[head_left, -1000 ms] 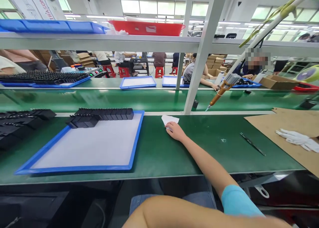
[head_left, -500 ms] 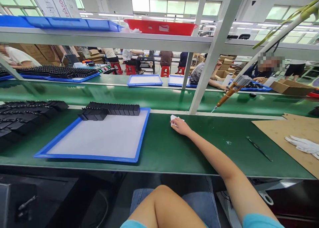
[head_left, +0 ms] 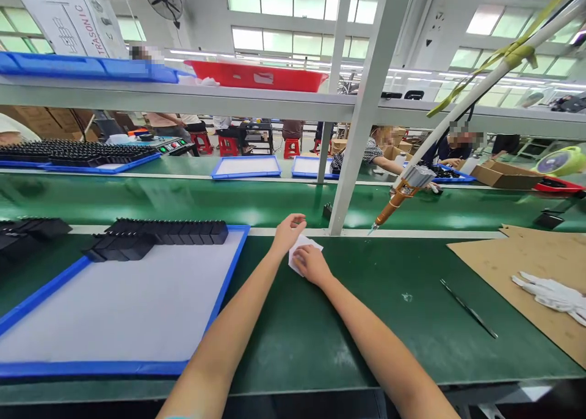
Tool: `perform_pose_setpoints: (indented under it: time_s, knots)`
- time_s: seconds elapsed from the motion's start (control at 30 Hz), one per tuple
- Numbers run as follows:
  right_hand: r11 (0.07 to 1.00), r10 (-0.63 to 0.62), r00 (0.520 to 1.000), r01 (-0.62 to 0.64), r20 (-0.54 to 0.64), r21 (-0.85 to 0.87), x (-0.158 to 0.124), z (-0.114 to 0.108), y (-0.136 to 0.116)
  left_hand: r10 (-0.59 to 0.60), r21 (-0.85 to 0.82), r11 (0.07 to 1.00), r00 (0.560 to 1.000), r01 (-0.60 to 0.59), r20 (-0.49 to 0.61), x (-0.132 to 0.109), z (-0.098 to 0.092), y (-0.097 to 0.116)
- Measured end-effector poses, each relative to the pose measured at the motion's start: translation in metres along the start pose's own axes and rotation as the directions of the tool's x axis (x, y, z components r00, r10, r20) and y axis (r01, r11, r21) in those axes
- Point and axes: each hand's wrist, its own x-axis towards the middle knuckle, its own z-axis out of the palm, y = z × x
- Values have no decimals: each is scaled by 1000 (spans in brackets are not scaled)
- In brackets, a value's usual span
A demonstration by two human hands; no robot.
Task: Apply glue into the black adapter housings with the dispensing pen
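Note:
My right hand (head_left: 312,264) is on the green bench, its fingers bent over a piece of white paper (head_left: 300,243) that lies partly under them. Just beyond and to the left, my left hand (head_left: 289,231) reaches over the bench's far edge, fingers apart and slightly curved, with nothing visible in them. A small black part (head_left: 326,211) stands on the green conveyor (head_left: 274,202), a short way right of my left fingertips. Left of my forearms lies a blue-rimmed tray (head_left: 226,285) with rows of black box-shaped parts (head_left: 183,231) along its far side.
A grey post (head_left: 350,181) rises close to my right hand. An orange-handled tool (head_left: 389,207) hangs to its right. Tweezers (head_left: 469,309) lie on the bench, and white gloves (head_left: 549,292) on cardboard (head_left: 485,254). More black parts (head_left: 27,236) sit at far left. Co-workers sit beyond the conveyor.
My left hand has come into view and reached forward beside my right hand. The white paper shows more widely under the right hand. A black part now shows on the conveyor behind the post.

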Motion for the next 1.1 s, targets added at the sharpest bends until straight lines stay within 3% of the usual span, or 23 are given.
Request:
perform_pose_setpoints:
  time_s: [0.07, 0.13, 0.27, 0.4, 0.5, 0.6, 0.7, 0.9, 1.0, 1.1]
  knots:
    - [1000, 18, 1000, -18, -13, 18, 1, 0, 1, 12, 69, 998, 1000, -12, 1, 35, -4, -9]
    - [998, 54, 998, -53, -17, 28, 1, -1, 2, 20, 131, 991, 1000, -23, 22, 66, 8, -17]
    - [993, 66, 988, -78, 141, 85, 0, -2, 5, 30, 202, 978, 993, -53, 113, 113, 59, -28]
    - [988, 40, 983, -66, 181, 138, 0, -1, 6, -12, 247, 969, 989, -24, 145, 140, 104, -34]
    - [990, 29, 983, -54, 184, 134, -1, 1, 7, -49, 275, 961, 994, 20, 97, 146, 112, -36]
    - [991, 32, 983, -55, 178, 122, -1, 4, 8, -76, 286, 956, 997, 64, 32, 139, 95, -38]
    - [992, 82, 979, -98, 188, 78, 0, 5, 8, -79, 281, 956, 996, 86, -38, 114, 57, -43]
    - [975, 222, 961, -219, 167, -36, -1, 2, 6, -119, 286, 942, 971, 177, -207, 20, -22, -61]
    - [980, 199, 964, -196, 174, -35, 0, -1, 7, -135, 275, 940, 960, 202, -245, -20, -40, -68]
    - [990, 136, 971, -138, 196, -6, 4, -5, 2, -120, 256, 949, 962, 183, -246, -41, -43, -73]
